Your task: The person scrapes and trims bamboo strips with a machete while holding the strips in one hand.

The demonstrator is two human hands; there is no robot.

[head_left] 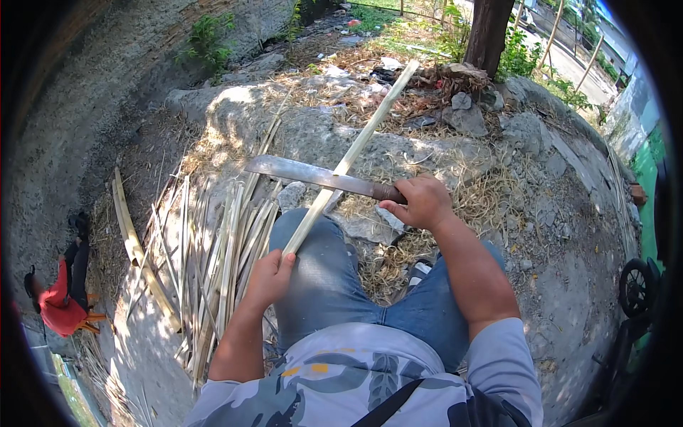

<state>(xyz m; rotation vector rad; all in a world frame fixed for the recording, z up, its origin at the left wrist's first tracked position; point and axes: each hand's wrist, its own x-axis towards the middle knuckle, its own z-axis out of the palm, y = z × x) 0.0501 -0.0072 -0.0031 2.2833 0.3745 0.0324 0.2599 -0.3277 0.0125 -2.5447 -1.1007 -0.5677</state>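
Note:
My right hand (425, 201) is closed around the dark handle of a machete (299, 171), whose broad blade points left. The blade lies across a long, pale strip of split bamboo (368, 129), touching it around its middle. My left hand (271, 276) grips the strip's near end above my left thigh. From there the strip slants up and away to the right. Beside my left leg a pile of split strips (231, 242) lies on the ground.
Two thicker split lengths (146, 267) lie left of the pile. Farther left sits a person in a red top (60, 306). Curled shavings (484, 192) cover the ground ahead and to the right. A tree trunk (489, 35) stands at the back, and a wheel (638, 287) shows at the right edge.

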